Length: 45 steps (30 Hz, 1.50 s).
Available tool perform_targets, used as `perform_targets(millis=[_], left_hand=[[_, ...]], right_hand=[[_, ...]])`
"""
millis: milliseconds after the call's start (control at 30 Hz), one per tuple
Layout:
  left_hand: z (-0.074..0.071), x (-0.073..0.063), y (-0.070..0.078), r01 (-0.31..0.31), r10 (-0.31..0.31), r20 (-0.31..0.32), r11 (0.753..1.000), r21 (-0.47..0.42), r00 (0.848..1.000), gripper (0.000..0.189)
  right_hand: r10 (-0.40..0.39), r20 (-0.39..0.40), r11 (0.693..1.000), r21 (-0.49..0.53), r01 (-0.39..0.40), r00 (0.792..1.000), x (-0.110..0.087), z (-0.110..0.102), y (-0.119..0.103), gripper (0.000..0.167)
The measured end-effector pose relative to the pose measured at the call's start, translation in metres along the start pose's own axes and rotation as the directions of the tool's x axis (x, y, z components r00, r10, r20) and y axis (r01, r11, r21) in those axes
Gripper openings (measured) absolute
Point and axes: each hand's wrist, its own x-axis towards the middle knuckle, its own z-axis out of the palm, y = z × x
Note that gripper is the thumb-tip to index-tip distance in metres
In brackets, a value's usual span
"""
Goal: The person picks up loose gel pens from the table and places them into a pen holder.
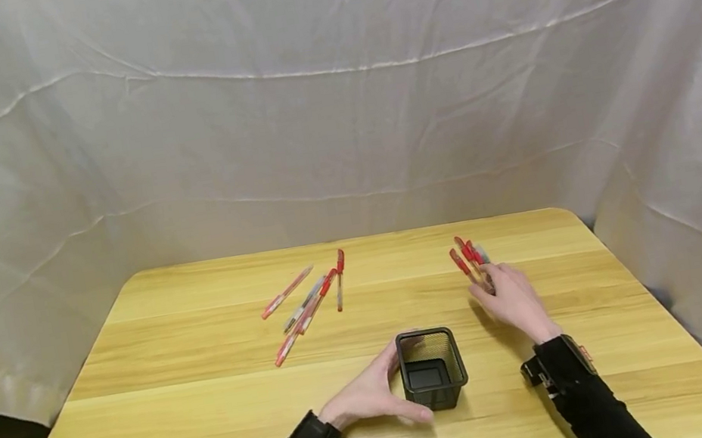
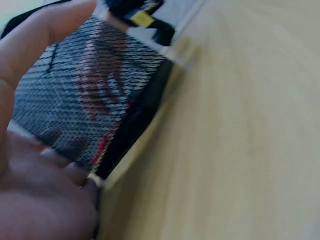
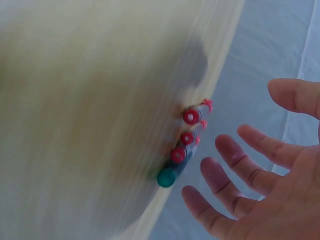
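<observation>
My left hand (image 1: pixel 373 393) curves loosely about a black mesh pen holder (image 1: pixel 438 398), its fingers behind the holder and its thumb stretched along the near side. The holder stands upright on the table with a bare bottom showing. In the left wrist view, the thumb overlaps the dark mesh wall (image 2: pixel 75 75). My right hand (image 1: pixel 512 301) is at a small bunch of red-capped pens (image 1: pixel 467 253) on the right. In the right wrist view its fingers (image 3: pixel 220 180) are spread beside the pens, with three red ends and a teal pen end (image 3: pixel 166 177) showing.
On the left part of the wooden table (image 1: pixel 184 429) lie several pens (image 1: pixel 316 302), red, pink and grey, some crossing each other. A pale cloth (image 1: pixel 337 129) hangs behind the table and along its sides.
</observation>
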Motion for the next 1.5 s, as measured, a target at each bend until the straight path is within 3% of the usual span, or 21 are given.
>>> perform_targets(millis=[267,533,833,1067,1300,1500], left_hand=[[0.008,0.007,-0.003,-0.07,0.078,-0.15,0.996,0.055,0.986,0.087],[-0.005,0.001,-0.01,-0.113,0.133,-0.185,0.987,0.116,0.974,0.077],[-0.015,-0.007,-0.019,-0.144,0.154,-0.257,0.988,0.06,0.954,0.079],[-0.013,-0.007,-0.021,-0.163,0.174,-0.251,0.985,0.064,0.952,0.082],[-0.014,-0.005,-0.018,-0.16,0.178,-0.237,0.983,0.094,0.955,0.079],[-0.012,-0.003,-0.019,-0.162,0.182,-0.232,0.981,0.103,0.956,0.077]], right_hand=[[-0.029,0.031,0.996,-0.086,0.032,0.999,0.015,0.01,-0.009,0.044],[0.006,0.064,0.989,-0.149,0.003,0.998,0.023,0.015,-0.014,0.043],[0.046,0.082,0.973,-0.231,-0.026,0.996,0.029,0.019,-0.016,0.039],[0.006,0.066,0.955,-0.295,0.014,0.998,0.036,0.021,-0.019,0.016],[0.06,0.123,0.943,-0.333,-0.015,0.991,0.048,0.018,-0.027,0.026],[0.083,0.144,0.936,-0.35,-0.028,0.986,0.053,0.014,-0.032,0.009]])
